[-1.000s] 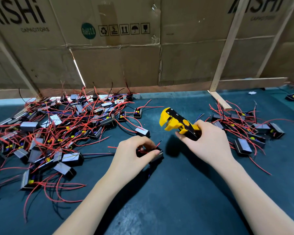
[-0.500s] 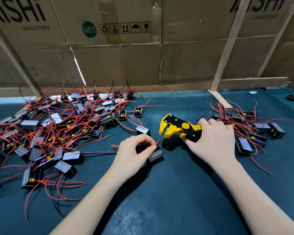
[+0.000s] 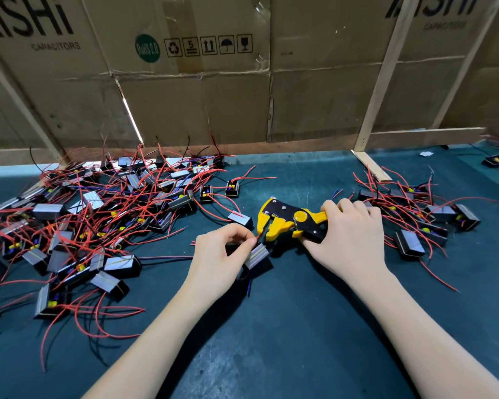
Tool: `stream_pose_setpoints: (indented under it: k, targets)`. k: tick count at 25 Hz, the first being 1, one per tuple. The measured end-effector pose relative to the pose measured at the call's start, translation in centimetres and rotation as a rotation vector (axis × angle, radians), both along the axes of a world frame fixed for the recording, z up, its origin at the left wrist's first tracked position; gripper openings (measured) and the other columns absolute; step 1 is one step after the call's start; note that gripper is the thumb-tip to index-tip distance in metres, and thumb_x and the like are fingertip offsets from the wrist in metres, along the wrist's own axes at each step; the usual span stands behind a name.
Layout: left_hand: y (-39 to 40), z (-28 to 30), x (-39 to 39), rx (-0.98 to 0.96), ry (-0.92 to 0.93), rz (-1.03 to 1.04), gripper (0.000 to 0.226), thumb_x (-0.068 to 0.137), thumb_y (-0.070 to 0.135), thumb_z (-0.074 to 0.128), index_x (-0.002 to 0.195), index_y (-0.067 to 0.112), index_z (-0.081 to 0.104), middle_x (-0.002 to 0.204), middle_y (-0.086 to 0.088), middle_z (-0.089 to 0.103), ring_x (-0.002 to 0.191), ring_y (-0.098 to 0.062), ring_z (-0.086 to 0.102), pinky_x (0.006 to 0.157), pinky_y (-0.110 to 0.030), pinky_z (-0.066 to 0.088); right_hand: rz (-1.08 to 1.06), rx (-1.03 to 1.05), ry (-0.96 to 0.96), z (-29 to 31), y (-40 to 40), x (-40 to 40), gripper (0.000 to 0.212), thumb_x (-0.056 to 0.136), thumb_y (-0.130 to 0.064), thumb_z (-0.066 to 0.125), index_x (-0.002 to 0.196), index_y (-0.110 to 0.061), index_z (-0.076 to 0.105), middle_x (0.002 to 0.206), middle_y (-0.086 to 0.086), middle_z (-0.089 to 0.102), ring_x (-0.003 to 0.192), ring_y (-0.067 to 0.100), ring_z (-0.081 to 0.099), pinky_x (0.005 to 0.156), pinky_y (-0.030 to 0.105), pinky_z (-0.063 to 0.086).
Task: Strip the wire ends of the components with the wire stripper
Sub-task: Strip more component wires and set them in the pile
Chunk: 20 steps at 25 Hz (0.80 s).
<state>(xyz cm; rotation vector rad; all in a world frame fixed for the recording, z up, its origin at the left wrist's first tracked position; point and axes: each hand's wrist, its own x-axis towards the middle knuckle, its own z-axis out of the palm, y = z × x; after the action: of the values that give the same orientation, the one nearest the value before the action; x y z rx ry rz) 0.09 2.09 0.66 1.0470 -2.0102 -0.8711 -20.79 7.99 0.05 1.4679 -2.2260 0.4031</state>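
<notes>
Pinching a short red wire end (image 3: 258, 237) between thumb and forefinger, the left hand (image 3: 222, 254) sits over a small black component (image 3: 257, 256) that lies on the dark teal table (image 3: 285, 326) just under its fingertips. Right hand (image 3: 347, 234) is curled round the handles of the yellow-and-black wire stripper (image 3: 290, 221), head pointing left, its mouth at the pinched wire; whether the blades have closed on it cannot be told. Large heap of components with tangled red leads (image 3: 98, 220) to the left, a smaller pile (image 3: 415, 217) to the right, just beyond the right hand. Cardboard wall (image 3: 213, 105) printed with shipping symbols stands behind, braced by pale wooden battens (image 3: 378, 90).
</notes>
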Motion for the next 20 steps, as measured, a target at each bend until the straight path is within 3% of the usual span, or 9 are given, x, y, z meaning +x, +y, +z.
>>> stream_pose_setpoints:
  k: [6,12,20]
  targets:
    - [-0.4,0.1,0.2,0.033,-0.015,0.005,0.014,0.090,0.011,0.064,0.079,0.018,0.067,0.076,0.008,0.068,0.075,-0.003,0.062,0.072,-0.009,0.041,0.019,-0.018,-0.025,0.0,-0.1,-0.3,0.055,0.068,-0.064,0.065,0.089,-0.014,0.060,0.085,0.007,0.061,0.086,0.032,0.056,0.082,0.042,0.034]
    - [0.3,0.2,0.0,0.005,-0.025,-0.129,0.017,0.086,0.007,0.064,0.074,0.019,0.064,0.061,0.011,0.062,0.060,-0.002,0.055,0.066,-0.014,0.044,-0.048,-0.045,-0.003,0.1,0.0,-0.6,0.053,0.067,-0.059,0.069,0.089,-0.010,0.062,0.084,0.012,0.061,0.083,0.033,0.055,0.079,0.041,0.033]
    - [-0.2,-0.6,-0.3,0.089,-0.033,-0.024,0.013,0.087,0.013,0.066,0.075,0.017,0.068,0.065,0.014,0.064,0.062,0.002,0.054,0.064,-0.009,0.040,0.036,-0.063,0.087,-0.1,-0.1,0.4,0.046,0.063,-0.050,0.073,0.077,-0.011,0.054,0.073,0.010,0.054,0.073,0.032,0.050,0.072,0.041,0.031]
